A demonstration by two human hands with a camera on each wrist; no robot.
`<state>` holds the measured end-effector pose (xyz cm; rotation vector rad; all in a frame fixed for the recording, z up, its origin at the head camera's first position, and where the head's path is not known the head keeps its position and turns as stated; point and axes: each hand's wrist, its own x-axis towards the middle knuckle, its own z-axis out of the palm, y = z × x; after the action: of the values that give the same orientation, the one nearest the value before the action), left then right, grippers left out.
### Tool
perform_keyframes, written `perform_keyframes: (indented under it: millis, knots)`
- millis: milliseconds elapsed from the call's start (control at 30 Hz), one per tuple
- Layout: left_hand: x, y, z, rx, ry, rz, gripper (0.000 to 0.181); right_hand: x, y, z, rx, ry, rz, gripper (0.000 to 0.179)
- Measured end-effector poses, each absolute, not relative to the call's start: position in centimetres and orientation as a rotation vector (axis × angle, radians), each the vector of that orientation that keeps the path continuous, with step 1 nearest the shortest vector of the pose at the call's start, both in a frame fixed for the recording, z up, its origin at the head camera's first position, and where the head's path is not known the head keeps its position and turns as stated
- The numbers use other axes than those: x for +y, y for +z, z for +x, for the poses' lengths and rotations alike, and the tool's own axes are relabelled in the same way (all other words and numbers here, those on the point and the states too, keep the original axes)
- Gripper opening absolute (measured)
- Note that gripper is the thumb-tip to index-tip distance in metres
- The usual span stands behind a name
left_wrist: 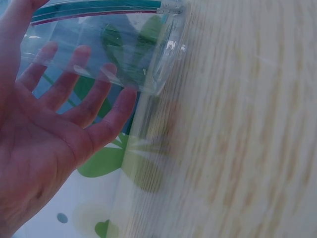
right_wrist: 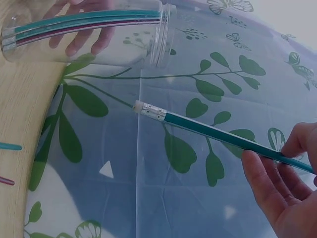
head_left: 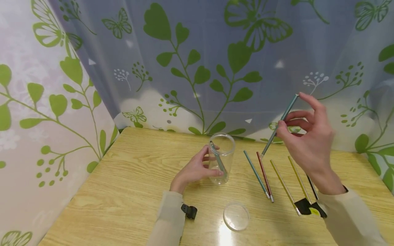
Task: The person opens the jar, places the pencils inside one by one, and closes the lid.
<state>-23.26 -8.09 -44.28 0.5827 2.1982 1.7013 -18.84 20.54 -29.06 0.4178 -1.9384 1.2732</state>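
My left hand (head_left: pixel 197 167) holds a clear plastic jar (head_left: pixel 222 181) upright on the table, thumb at the front and fingers behind it. The jar has no lid on, and green and dark red pencils (right_wrist: pixel 89 20) lean inside it. Raised above the table at the right, my right hand (head_left: pixel 311 136) pinches a green pencil (head_left: pixel 281 119) between thumb and fingers. This pencil slants, its white eraser (right_wrist: pixel 137 106) at the lower end. Below it on the table lie a teal pencil (head_left: pixel 256 174) and a red pencil (head_left: pixel 265 176).
Two yellow pencils (head_left: pixel 284 184) and a black pencil (head_left: pixel 312 186) lie further right, partly behind the right wrist's camera strap (head_left: pixel 303 206). A round clear lid (head_left: pixel 236 216) rests near the front of the wooden table (head_left: pixel 129 177). A patterned curtain (head_left: pixel 191 41) hangs along the back edge.
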Motion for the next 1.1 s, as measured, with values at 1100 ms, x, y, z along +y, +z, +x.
perform_keyframes:
  millis: [1100]
  knots:
    - [-8.0, -44.4, -23.3, 2.205, 1.709, 0.564, 0.077, 14.9, -27.8, -19.9, -1.528, 1.533, 0.734, 0.06]
